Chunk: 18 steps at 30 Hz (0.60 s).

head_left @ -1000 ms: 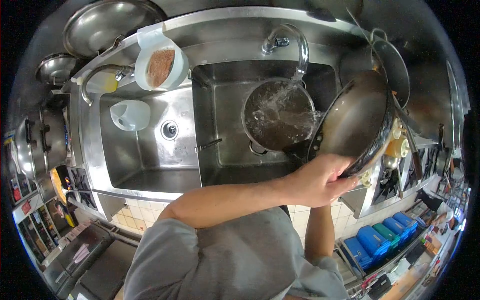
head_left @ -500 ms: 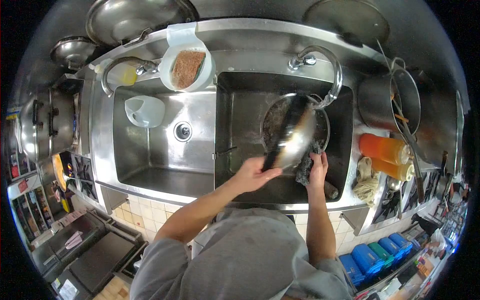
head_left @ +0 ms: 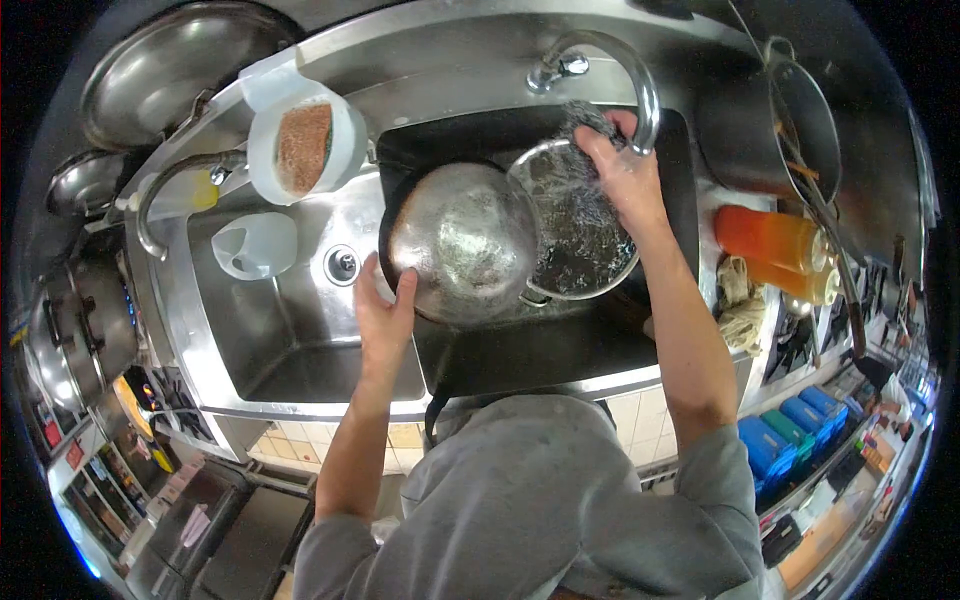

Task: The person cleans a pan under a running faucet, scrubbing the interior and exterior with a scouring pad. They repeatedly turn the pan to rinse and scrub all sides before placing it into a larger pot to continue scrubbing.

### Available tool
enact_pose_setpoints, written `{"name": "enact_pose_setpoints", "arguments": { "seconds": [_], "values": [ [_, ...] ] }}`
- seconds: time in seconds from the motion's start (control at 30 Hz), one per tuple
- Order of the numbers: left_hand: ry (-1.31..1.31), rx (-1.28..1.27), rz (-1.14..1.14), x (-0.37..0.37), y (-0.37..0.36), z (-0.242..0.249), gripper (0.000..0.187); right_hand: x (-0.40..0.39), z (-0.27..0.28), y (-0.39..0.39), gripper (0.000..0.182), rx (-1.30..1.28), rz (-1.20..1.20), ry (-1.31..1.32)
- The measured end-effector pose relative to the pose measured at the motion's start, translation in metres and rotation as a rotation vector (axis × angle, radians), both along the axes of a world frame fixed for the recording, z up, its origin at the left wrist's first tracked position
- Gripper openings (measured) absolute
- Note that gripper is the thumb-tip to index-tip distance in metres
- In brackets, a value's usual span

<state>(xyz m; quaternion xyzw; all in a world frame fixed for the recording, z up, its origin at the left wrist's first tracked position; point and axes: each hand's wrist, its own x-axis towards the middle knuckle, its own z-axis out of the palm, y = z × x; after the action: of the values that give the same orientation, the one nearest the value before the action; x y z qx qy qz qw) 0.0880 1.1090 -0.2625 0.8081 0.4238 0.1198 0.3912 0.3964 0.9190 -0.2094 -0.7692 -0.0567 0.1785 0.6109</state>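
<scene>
A wok (head_left: 465,245) is tilted over the right sink with its rounded, scorched underside toward me. My left hand (head_left: 385,312) is closed on its left rim, thumb on the outer face and fingers at the edge. Beneath the right tap (head_left: 643,100), my right hand (head_left: 630,180) grips a dark grey mesh scrubber (head_left: 588,117), and water runs over the hand. Below that hand stands a round metal pot (head_left: 590,240) full of rippling water. The wok covers part of the pot's left side.
The left sink (head_left: 290,350) holds a cut-open white plastic jug (head_left: 255,245). Another white container (head_left: 350,140) with a brown scouring pad (head_left: 303,148) sits behind it. Orange bottles (head_left: 765,240), a cloth (head_left: 742,315) and a deep pot (head_left: 765,130) stand to the right.
The wok has swung left, its underside now facing up toward me. My right hand has carried the scrubber up from the sink's front to the tap. The view has shifted and tilted.
</scene>
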Motion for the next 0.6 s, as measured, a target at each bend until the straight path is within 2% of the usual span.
{"name": "enact_pose_setpoints", "arguments": {
  "seconds": [0.03,0.07,0.13,0.17,0.2,0.27,0.3,0.33,0.4,0.47,0.5,0.6],
  "values": [
    [0.038,0.095,-0.094,0.013,0.002,0.026,0.066,0.000,0.001,0.002,0.048,-0.063,0.011,-0.035],
    [0.038,0.086,-0.113,0.024,0.004,0.032,0.066,0.000,0.008,0.002,0.054,-0.155,0.059,-0.038],
    [-0.058,0.406,-0.309,0.048,0.008,0.032,0.068,-0.009,0.019,0.009,0.060,-0.176,0.095,-0.038],
    [-0.060,0.400,-0.326,0.060,0.009,0.028,0.068,-0.012,0.013,0.013,0.062,-0.105,0.077,-0.085],
    [-0.036,0.412,-0.451,0.073,0.010,0.023,0.068,-0.013,0.013,0.010,0.060,-0.228,0.111,-0.075],
    [-0.016,0.371,-0.633,0.096,0.006,0.011,0.065,-0.017,-0.011,0.009,0.058,-0.199,0.106,-0.103],
    [0.023,0.404,-0.664,0.103,0.001,0.004,0.064,-0.020,-0.031,0.007,0.059,-0.180,0.096,-0.247],
    [0.062,0.441,-0.695,0.108,-0.002,-0.004,0.063,-0.027,-0.027,0.006,0.059,-0.216,0.145,-0.152],
    [0.033,0.428,-0.657,0.113,-0.003,-0.028,0.063,-0.042,-0.065,-0.003,0.055,-0.190,0.192,-0.268],
    [0.011,0.419,-0.610,0.121,-0.005,-0.037,0.063,-0.068,-0.108,-0.014,0.051,-0.319,0.216,-0.427],
    [0.078,0.442,-0.569,0.122,-0.009,-0.035,0.061,-0.079,-0.104,-0.015,0.048,-0.191,0.108,-0.415],
    [0.124,0.459,-0.521,0.126,-0.014,-0.036,0.059,-0.102,-0.114,-0.035,0.045,-0.206,0.144,-0.390]
  ]
}}
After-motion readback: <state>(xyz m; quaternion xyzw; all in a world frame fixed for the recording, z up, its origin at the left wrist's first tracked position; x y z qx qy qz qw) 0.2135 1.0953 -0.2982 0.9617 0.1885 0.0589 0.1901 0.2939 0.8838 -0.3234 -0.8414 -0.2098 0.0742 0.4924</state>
